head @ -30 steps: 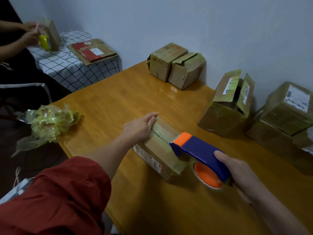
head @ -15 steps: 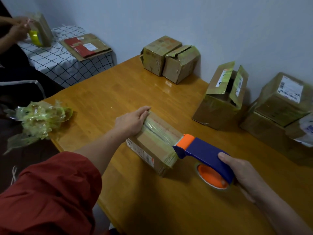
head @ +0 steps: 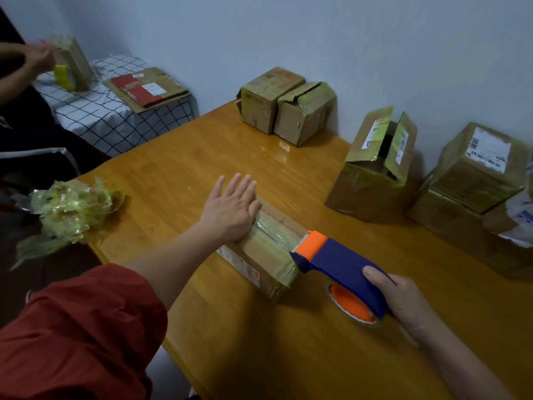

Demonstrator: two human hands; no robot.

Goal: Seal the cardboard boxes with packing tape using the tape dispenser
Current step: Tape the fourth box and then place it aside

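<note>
1. Six cardboard boxes (head: 259, 255) are sitting on the wooden table (head: 288, 356); the stack at the right edge is getting cut off, so no firm count past that.
2. One tape dispenser (head: 343, 267) is showing.
3. One crumpled tape wad (head: 69, 209) is lying there.
4. The side table (head: 115, 122) is carrying two more: one upright box (head: 75, 64) and one flattened box (head: 147, 88).

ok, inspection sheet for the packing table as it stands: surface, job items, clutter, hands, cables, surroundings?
surface: glossy wooden table.
job's things: box with a tape strip along its top; dispenser nose at the box's near end; more boxes by the wall, one open box with flaps up.
clutter: tape wad at the table's left edge.
grippers: left hand flat on the box, fingers straight; right hand grips the dispenser.
cables: nothing seen.
surroundings: side table with checked cloth, flat cardboard on it; another person's hands on a box there.
</note>
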